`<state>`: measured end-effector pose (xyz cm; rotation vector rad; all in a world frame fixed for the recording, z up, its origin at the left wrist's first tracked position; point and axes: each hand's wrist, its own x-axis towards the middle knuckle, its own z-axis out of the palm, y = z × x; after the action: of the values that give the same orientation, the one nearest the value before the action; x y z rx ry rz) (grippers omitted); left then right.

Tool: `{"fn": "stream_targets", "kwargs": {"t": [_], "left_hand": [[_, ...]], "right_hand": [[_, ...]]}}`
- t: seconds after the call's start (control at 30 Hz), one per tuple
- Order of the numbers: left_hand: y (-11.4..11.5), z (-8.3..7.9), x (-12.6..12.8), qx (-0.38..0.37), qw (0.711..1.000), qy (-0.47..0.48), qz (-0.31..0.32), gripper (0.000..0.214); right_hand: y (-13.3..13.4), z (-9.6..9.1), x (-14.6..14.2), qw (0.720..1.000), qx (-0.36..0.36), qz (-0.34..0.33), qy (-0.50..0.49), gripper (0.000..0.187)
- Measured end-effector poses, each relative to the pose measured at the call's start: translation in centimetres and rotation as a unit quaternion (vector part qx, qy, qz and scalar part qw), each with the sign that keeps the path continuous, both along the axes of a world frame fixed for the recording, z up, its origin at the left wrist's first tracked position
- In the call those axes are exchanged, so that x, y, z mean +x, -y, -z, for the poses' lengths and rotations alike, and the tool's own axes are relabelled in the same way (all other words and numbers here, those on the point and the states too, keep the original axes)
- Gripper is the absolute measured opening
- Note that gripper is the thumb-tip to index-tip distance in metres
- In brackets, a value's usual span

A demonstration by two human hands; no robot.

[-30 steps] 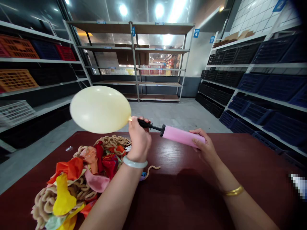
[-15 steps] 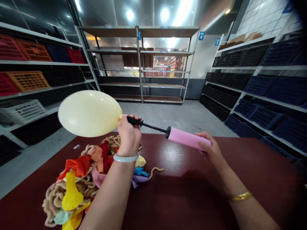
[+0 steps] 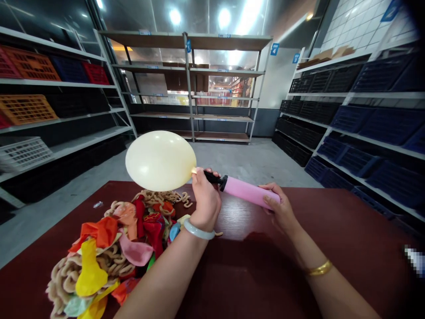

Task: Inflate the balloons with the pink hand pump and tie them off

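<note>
My left hand (image 3: 206,190) is closed around the black nozzle end of a pink balloon pump (image 3: 247,190), pinching the neck of an inflated pale yellow balloon (image 3: 160,160) against it. The balloon points out to the left, above the table. My right hand (image 3: 278,204) grips the far end of the pump's pink barrel. No rod shows between barrel and black end; the two meet. Below the balloon lies a heap of limp balloons, among them a yellow one (image 3: 90,270), an orange one (image 3: 99,232) and a pink one (image 3: 136,250), mixed with beige cord-like strands (image 3: 64,279).
The dark red table (image 3: 265,270) carries the heap on its left side and a small clear scrap (image 3: 98,204) near its far left edge. Beyond it stand a metal shelf rack (image 3: 189,79), left shelves with orange crates (image 3: 28,109), and right shelves with dark blue crates (image 3: 388,170).
My left hand has moved right with the balloon, pushing the black rod into the pink barrel. The balloon has shifted right. The camera view has turned slightly.
</note>
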<state>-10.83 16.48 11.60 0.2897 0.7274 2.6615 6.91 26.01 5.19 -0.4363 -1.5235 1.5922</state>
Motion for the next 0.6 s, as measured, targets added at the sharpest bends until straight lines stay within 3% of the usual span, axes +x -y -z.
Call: {"fn": "stream_targets", "kwargs": {"t": [0.13, 0.23, 0.43, 0.6], "left_hand": [[0.0, 0.2, 0.2, 0.000, 1.000, 0.013, 0.014, 0.013], [1.0, -0.3, -2.2, -0.010, 0.999, 0.031, 0.014, 0.013], [3.9, -2.2, -8.5, 0.001, 0.998, 0.021, -0.061, 0.009], [4.5, -2.7, -8.9, 0.015, 0.997, -0.011, -0.070, 0.008]], "right_hand": [[0.3, 0.2, -0.3, 1.000, 0.005, -0.005, 0.007, 0.035], [0.1, 0.2, -0.1, 1.000, 0.020, -0.001, 0.024, 0.036], [-1.4, 0.0, 1.0, 0.999, 0.031, -0.007, 0.029, 0.036], [-2.1, -0.4, 1.6, 1.000, 0.023, -0.003, 0.014, 0.033]]}}
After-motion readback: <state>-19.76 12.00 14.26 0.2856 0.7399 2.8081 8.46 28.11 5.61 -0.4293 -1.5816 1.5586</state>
